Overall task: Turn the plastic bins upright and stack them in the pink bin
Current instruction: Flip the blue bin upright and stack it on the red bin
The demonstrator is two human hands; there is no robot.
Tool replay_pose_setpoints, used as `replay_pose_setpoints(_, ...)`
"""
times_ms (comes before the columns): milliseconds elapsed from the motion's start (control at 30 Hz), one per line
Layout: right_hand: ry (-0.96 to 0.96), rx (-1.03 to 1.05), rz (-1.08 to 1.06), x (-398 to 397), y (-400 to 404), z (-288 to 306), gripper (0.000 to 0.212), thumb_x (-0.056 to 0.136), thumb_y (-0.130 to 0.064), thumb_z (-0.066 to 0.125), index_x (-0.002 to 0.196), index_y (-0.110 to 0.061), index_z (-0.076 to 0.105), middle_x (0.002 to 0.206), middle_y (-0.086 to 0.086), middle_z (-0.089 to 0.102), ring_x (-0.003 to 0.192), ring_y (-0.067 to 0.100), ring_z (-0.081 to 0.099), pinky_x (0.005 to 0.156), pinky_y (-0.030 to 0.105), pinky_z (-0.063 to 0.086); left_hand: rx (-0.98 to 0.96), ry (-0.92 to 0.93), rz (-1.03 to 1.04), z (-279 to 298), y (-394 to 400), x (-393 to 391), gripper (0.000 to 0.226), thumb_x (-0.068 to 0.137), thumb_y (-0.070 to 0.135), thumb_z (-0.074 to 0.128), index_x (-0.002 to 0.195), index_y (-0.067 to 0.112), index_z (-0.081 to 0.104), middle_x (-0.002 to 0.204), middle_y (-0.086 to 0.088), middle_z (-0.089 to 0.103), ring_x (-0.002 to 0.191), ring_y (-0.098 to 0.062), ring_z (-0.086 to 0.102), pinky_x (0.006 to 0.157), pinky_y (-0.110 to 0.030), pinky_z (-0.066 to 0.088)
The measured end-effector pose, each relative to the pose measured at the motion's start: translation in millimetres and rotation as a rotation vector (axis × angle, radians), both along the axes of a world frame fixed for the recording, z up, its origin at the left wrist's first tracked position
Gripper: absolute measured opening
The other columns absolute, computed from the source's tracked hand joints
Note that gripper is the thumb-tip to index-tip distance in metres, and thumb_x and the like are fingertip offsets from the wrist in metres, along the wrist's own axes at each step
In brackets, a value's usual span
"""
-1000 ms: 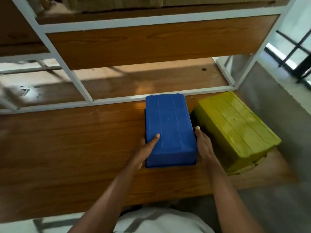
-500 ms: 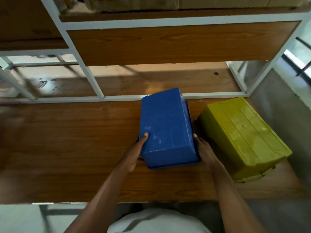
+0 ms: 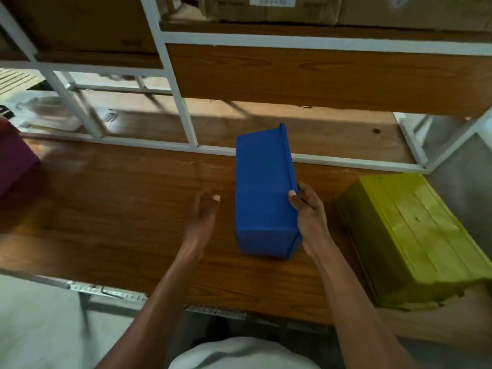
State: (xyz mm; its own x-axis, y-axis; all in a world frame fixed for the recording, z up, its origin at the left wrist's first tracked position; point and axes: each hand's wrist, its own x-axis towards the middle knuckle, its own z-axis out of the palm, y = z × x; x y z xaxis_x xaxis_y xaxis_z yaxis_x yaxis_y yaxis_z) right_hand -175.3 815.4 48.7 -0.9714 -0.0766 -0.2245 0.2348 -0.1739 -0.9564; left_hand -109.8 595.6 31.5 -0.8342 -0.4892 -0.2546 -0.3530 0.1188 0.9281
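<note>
The blue bin (image 3: 263,193) is gripped at its right rim by the right hand (image 3: 310,211), with the thumb laid on the near side wall and the fingers curled over the rim behind it. The bin is tipped onto its side, its opening turned to the right and away from the camera, its lower edge resting on the wooden table (image 3: 119,214). Left of the grip, just beside the bin but not touching it, the left hand (image 3: 201,217) is held with fingers loosely spread, and nothing is held in it. Right of the grip, the yellow-green bin (image 3: 415,235) is seen lying upside down on the table, apart from the blue one. Far to the left of the grip, a dark pink bin (image 3: 13,166) is partly cut off by the frame edge. Beyond the grip, a white metal shelf frame (image 3: 183,102) is seen, with cardboard boxes (image 3: 271,8) stored above.
</note>
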Motion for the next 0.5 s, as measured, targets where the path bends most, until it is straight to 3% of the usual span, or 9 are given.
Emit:
replay_pose_setpoints(67, 0.066, 0.105, 0.056, 4, -19, -1, 0.028, 0.105, -0.025, 0.06, 0.132, -0.032, 0.06, 0.128, -0.007, 0.068, 0.111, 0.015, 0.071, 0.085, 0.036, 0.063, 0.026, 0.073, 0.01, 23, 5, 5, 0.03, 0.105, 0.048, 0.054, 0.133, 0.039, 0.058, 0.12, 0.02, 0.061, 0.106, -0.001, 0.058, 0.081, -0.027, 0.044)
replay_pose_setpoints(133, 0.166, 0.229, 0.116, 11, -38, -2, 0.037, 0.106, -0.027, 0.058, 0.143, -0.029, 0.052, 0.135, -0.009, 0.062, 0.113, 0.001, 0.065, 0.082, 0.021, 0.059, 0.059, 0.072, -0.029, 39, 11, 6, 0.025, 0.103, 0.049, 0.058, 0.124, 0.038, 0.064, 0.114, 0.022, 0.062, 0.104, 0.004, 0.058, 0.076, -0.023, 0.045)
replay_pose_setpoints(200, 0.271, 0.316, 0.165, 20, -58, -2, 0.042, 0.107, -0.025, 0.057, 0.148, -0.022, 0.05, 0.134, -0.013, 0.061, 0.11, -0.013, 0.06, 0.083, 0.01, 0.054, 0.035, 0.054, -0.045, 45, 14, 4, 0.034, 0.1, 0.054, 0.06, 0.125, 0.032, 0.067, 0.119, 0.014, 0.066, 0.108, -0.004, 0.062, 0.076, -0.025, 0.048)
replay_pose_setpoints(300, 0.393, 0.432, 0.254, 36, -84, 2, 0.042, 0.106, -0.019, 0.057, 0.147, -0.023, 0.051, 0.116, -0.03, 0.057, 0.099, -0.028, 0.054, 0.082, 0.004, 0.044, -0.009, 0.038, 0.017, 46, 10, 3, 0.049, 0.093, 0.066, 0.064, 0.123, 0.028, 0.068, 0.118, 0.004, 0.069, 0.106, -0.013, 0.066, 0.081, -0.033, 0.056)
replay_pose_setpoints(400, 0.488, 0.51, 0.331, 53, -106, 9, 0.047, 0.105, -0.015, 0.056, 0.151, -0.025, 0.049, 0.114, -0.022, 0.059, 0.094, -0.021, 0.058, 0.08, 0.004, 0.047, 0.015, 0.057, 0.105, 52, -8, 9, 0.069, 0.072, 0.079, 0.071, 0.117, 0.027, 0.07, 0.109, 0.0, 0.075, 0.101, -0.02, 0.073, 0.088, -0.049, 0.063)
replay_pose_setpoints(500, 0.596, 0.592, 0.42, 68, -135, 11, 0.05, 0.102, -0.021, 0.056, 0.149, -0.033, 0.046, 0.122, -0.005, 0.07, 0.101, 0.004, 0.067, 0.088, 0.03, 0.06, 0.078, 0.068, 0.163, 53, -41, 23, 0.057, 0.073, 0.067, 0.08, 0.112, 0.027, 0.069, 0.107, -0.002, 0.076, 0.097, -0.021, 0.076, 0.083, -0.047, 0.066)
